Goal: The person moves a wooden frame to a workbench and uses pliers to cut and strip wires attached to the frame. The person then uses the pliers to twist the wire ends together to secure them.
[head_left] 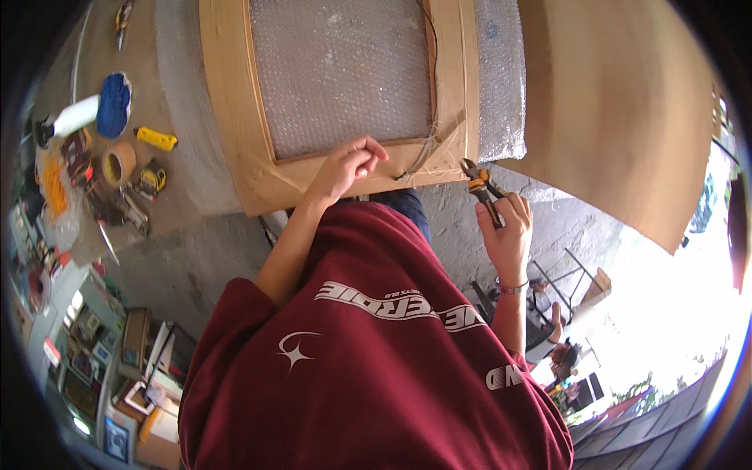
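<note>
A wooden frame point(223, 102) lies on bubble wrap point(345, 70), which also shows through its opening. My left hand point(350, 168) is over the near rail, its fingers loosely curled in and nothing seen in them. My right hand point(507, 231) grips cutting pliers point(483, 192) with black and orange handles. The jaws are parted and point away from me, just off the frame's near right corner. A thin dark cord point(433, 70) runs along the right side of the frame to pale, thin strands point(427, 149) near that corner.
On the left of the table lie a yellow cutter knife point(157, 139), a tape roll point(119, 163), a tape measure point(151, 179), a white bottle point(76, 116) and a blue cloth-like piece point(114, 105). A large brown board point(619, 102) stands out on the right. Another person point(560, 356) is at lower right.
</note>
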Action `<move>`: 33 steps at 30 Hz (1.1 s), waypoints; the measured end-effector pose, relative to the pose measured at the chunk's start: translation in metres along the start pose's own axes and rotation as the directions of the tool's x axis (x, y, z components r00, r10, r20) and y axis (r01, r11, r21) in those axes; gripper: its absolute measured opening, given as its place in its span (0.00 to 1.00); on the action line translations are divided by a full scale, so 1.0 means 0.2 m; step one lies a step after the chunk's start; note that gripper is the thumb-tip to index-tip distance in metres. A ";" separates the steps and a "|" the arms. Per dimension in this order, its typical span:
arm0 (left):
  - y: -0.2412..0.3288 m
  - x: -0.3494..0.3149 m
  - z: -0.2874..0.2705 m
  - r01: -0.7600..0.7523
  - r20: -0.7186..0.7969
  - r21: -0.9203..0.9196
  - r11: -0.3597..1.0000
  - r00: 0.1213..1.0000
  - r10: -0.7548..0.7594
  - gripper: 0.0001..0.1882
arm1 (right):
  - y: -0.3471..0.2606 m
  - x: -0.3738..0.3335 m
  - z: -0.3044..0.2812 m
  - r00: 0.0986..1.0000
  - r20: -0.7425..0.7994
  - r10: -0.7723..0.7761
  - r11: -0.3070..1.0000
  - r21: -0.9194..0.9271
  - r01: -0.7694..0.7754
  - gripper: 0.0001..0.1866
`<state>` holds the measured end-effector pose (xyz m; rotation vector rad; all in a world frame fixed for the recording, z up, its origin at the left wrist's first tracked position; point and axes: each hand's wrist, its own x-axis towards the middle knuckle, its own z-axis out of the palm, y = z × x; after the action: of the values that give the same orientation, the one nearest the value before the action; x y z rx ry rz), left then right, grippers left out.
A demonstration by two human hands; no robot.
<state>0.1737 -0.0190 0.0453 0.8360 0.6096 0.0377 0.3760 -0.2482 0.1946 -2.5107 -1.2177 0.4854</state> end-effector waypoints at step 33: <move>-0.15 -0.08 0.12 0.214 -0.630 0.375 0.902 0.773 0.079 0.21 | 0.44 0.16 0.13 0.946 0.257 -0.195 0.948 0.296 0.115 0.15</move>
<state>0.1672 -0.0606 0.0438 1.2429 1.3307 0.1264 0.4448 -0.2719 0.1288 -2.1393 -1.3307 0.9321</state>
